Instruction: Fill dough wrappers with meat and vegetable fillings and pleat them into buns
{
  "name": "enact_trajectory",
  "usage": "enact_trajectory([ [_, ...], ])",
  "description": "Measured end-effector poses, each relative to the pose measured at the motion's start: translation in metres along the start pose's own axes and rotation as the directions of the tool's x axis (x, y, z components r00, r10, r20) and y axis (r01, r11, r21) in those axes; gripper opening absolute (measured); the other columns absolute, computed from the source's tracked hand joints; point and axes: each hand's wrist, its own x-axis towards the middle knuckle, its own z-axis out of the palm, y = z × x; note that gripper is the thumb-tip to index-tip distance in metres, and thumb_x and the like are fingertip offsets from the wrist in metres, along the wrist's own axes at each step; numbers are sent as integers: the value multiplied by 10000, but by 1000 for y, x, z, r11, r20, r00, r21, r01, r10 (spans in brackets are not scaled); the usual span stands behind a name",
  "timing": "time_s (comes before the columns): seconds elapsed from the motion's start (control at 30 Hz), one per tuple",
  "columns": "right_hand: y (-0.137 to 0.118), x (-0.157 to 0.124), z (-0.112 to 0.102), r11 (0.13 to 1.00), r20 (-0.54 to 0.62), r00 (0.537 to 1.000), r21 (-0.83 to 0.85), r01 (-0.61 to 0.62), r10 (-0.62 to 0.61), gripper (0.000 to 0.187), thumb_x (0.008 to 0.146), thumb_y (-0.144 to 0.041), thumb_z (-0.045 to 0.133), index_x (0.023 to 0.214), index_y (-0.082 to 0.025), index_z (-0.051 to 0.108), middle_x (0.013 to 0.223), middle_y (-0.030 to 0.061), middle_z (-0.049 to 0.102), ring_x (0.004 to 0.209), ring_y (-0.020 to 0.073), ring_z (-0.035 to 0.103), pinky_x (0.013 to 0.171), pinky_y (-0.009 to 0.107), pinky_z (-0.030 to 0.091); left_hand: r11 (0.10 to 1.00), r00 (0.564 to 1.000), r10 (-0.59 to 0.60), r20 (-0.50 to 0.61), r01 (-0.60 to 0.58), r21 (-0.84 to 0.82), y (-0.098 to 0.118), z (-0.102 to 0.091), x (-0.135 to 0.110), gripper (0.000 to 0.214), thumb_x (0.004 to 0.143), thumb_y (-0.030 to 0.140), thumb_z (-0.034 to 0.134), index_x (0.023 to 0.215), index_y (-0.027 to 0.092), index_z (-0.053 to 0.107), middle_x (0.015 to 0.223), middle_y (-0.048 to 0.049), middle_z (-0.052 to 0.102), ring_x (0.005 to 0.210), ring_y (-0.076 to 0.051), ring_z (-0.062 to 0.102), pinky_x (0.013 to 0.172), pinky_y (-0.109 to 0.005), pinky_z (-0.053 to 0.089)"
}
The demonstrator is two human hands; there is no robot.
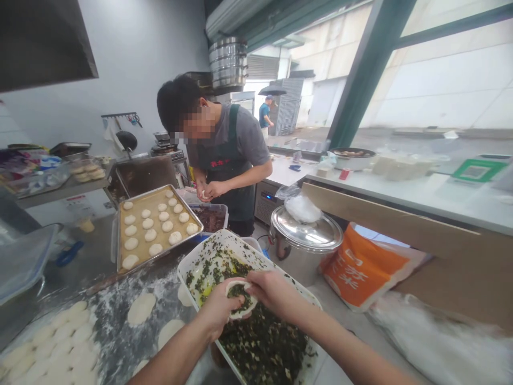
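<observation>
Over a white plastic tub (188,258), a round dough wrapper (251,308) is cupped around a green chopped-leaf filling (239,291). My left hand (218,306) is closed on the wrapper's left side, with the thumb over the filling. The fingers of my right hand (269,289) pinch the wrapper's upper right rim. More dark green filling (264,342) heaps up in the near end of the tub, and bits with yellow oil cling to its far end. Flat dough rounds (141,309) lie on the floured worktop to the left, some partly hidden by my left forearm.
A baking tray (138,211) with rows of shaped buns stands beyond the worktop. Across from me a co-worker (228,144) pinches dough above a tub of dark filling (210,218). To the right are a lidded steel pot (306,235) and an orange bag (363,267). Dough pieces (60,342) crowd the left front.
</observation>
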Motion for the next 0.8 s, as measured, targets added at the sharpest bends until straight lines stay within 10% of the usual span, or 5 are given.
enact_trajectory([
  [0.2, -12, -2, 0, 962, 71, 995, -257, 91, -75, 71, 746, -166, 467, 773, -157, 533, 752, 55, 598, 657, 150, 536, 556, 234, 297, 983, 999, -43, -4, 43, 181, -1, 4, 8, 339, 550, 109, 537, 883, 158, 575, 707, -28, 618, 602, -178, 568, 619, -384, 454],
  [0.63, -13, 4, 4, 961, 53, 997, -268, 69, -57, 106, 741, -189, 499, 808, -176, 580, 667, 34, 619, 610, 158, 554, 521, 237, 275, 933, 990, -115, 84, 79, 351, 0, 0, 9, 229, 493, 72, 463, 659, 160, 595, 556, -17, 575, 560, -199, 558, 599, -423, 447],
  [0.8, -8, 9, 2, 981, 24, 1000, -193, 3, 2, 90, 738, -187, 486, 729, -176, 575, 652, 31, 605, 617, 146, 539, 527, 230, 271, 944, 989, -133, 68, 106, 312, 11, -10, 17, 397, 497, 56, 488, 862, 192, 564, 740, -33, 598, 668, -216, 575, 622, -447, 459],
])
